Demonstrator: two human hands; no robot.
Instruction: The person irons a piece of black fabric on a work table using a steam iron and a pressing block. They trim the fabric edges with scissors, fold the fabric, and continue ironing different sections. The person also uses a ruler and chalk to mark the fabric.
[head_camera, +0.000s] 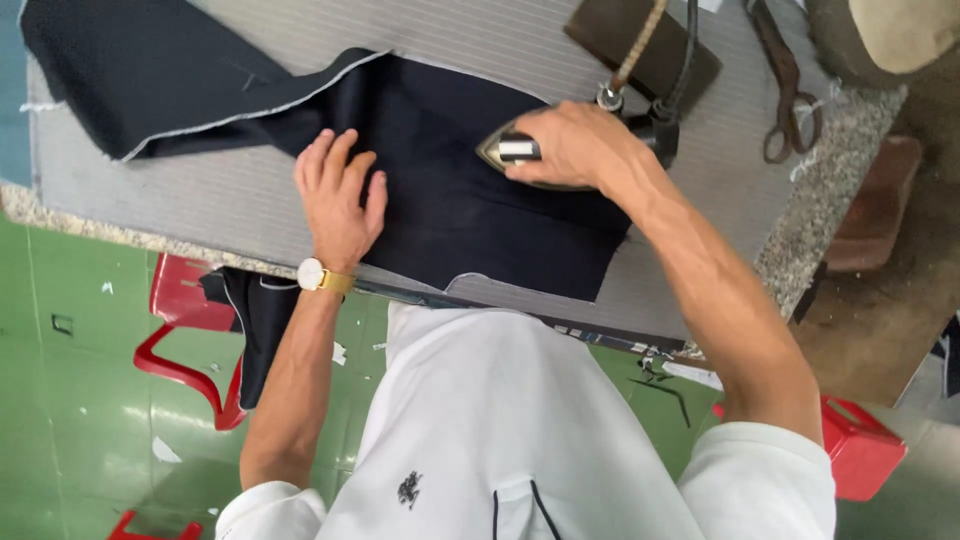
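- Gripping the iron (520, 152) is the right hand (575, 145), fingers wrapped tight over the handle, so only the metal nose and a bit of the handle can be seen poking out to the left.
- The left hand (338, 195) is laid flat with fingers spread and apart, nothing clamped, pressed onto the dark navy fabric (470, 215) just left of the iron.
- A gold-strapped wristwatch (322, 277) is worn on the left wrist.
- The fabric is spread across the grey striped counter (220, 195), with one end bunched up toward the far left corner and a raw pale edge showing along it.
- A cord and hose are seen running up from the back of the iron.
- Big old scissors (785, 85) are left lying on the counter, well off to the right.
- Red plastic stools (185, 335) are parked on the green floor below.
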